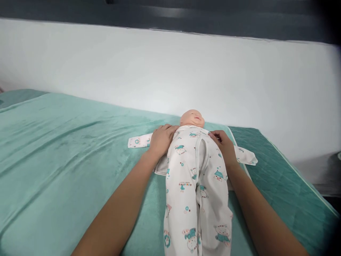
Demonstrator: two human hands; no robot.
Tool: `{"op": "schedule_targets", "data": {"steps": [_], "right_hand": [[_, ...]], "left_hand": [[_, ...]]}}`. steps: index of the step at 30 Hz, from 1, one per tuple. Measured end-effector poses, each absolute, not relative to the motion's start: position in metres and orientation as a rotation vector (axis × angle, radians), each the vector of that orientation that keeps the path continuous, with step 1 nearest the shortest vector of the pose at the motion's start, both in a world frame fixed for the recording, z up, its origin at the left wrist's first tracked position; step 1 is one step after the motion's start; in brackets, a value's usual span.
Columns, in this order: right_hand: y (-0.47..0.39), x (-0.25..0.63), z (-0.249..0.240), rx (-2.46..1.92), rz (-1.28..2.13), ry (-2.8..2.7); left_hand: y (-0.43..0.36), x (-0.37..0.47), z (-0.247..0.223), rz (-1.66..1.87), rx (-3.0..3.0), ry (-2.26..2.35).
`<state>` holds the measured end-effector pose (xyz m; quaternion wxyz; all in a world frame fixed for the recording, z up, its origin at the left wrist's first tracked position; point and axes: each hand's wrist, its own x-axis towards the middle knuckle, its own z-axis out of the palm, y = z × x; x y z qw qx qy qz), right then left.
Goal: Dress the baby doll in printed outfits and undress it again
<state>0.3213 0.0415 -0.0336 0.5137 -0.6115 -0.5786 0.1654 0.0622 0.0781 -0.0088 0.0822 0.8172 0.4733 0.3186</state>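
Observation:
A baby doll [191, 118] lies on its back on the bed, its head toward the wall. White baby pants [183, 170] with teal and pink animal prints are spread over its body, waist up near the chin and legs toward me. Beneath, a matching baby shirt [140, 141] shows its two sleeves stretched out sideways. My left hand [163, 139] is closed at the left corner of the waistband, thumb hidden. On the opposite corner, my right hand [222, 141] pinches the waistband edge between thumb and fingers. The doll's arms and legs are hidden.
A light green sheet [80, 170] with soft wrinkles covers the bed. On the right is a darker green quilted cover [277, 177] with a pale edging. A white wall [160, 71] stands close behind the doll's head, with a dark band along its top.

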Motion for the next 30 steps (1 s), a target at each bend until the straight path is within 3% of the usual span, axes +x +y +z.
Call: {"op": "schedule_targets", "data": {"steps": [11, 22, 30], "right_hand": [[0.032, 0.321, -0.027, -1.371, 0.303, -1.617], [-0.003, 0.324, -0.047, -1.382, -0.002, -1.481], [-0.136, 0.292, -0.053, -1.468, 0.352, -1.288]], "left_hand": [[0.081, 0.053, -0.009, 0.757, 2.525, 1.36], [0.018, 0.046, -0.027, 0.835, 2.692, 1.63], [-0.076, 0.023, -0.04, 0.976, 2.514, 1.56]]}}
